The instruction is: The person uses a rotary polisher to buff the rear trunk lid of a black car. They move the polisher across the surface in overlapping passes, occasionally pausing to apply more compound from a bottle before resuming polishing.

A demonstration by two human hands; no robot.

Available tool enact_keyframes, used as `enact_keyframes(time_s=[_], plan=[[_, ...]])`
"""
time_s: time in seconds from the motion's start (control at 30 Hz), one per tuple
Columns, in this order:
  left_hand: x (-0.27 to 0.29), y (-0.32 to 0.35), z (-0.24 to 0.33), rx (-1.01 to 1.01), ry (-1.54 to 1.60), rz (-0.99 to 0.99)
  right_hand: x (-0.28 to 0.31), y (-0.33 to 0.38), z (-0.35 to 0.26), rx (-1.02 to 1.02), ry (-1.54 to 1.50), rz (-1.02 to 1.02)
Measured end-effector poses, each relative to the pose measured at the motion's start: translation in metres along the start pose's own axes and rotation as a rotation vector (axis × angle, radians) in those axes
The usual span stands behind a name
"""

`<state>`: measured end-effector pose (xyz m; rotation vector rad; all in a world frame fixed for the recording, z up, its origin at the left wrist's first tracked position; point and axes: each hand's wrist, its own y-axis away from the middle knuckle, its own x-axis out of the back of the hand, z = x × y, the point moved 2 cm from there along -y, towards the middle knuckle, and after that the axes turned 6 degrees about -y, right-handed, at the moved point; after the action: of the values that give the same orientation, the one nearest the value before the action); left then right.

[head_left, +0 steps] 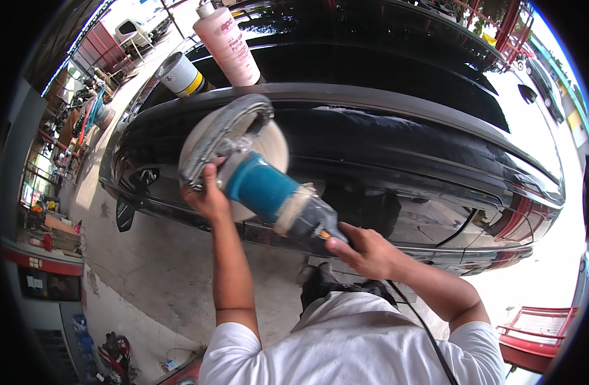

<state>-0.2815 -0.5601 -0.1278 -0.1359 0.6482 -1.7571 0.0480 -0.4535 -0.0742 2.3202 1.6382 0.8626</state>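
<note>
Both my hands hold a blue and grey rotary polisher (pixel 261 186) against the upper side of a glossy black car (pixel 345 138). My left hand (pixel 208 196) grips the end of its curved black front handle, by the head. My right hand (pixel 366 251) is wrapped round the dark rear grip, the thumb lying on top. A pale round polishing pad (pixel 278 144) sits under the head, partly hidden by the handle. Beige tape circles the middle of the tool's body. From the rear grip, a black cord (pixel 422 314) runs down past my right arm.
A pink-white bottle (pixel 227 45) and a grey tin with a yellow band (pixel 182 75) stand on the car's top, beyond the polisher. Cluttered shelves (pixel 70 135) line the left side. A red metal frame (pixel 538 327) stands at lower right. Concrete floor (pixel 159 269) surrounds the car.
</note>
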Motion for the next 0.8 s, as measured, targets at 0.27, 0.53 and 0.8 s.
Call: enact_keyframes(time_s=[0.27, 0.53, 0.8], plan=[[-0.205, 0.110, 0.117, -0.075, 0.004, -0.324, 0.110, 0.215, 0.022, -0.202, -0.311, 0.492], [-0.218, 0.071, 0.143, 0.121, -0.108, -0.384, 0.107, 0.207, 0.012, -0.216, -0.453, 0.520], [-0.041, -0.103, 0.068, 0.201, -0.168, -0.154, 0.041, 0.036, -0.109, 0.433, 0.127, -0.007]])
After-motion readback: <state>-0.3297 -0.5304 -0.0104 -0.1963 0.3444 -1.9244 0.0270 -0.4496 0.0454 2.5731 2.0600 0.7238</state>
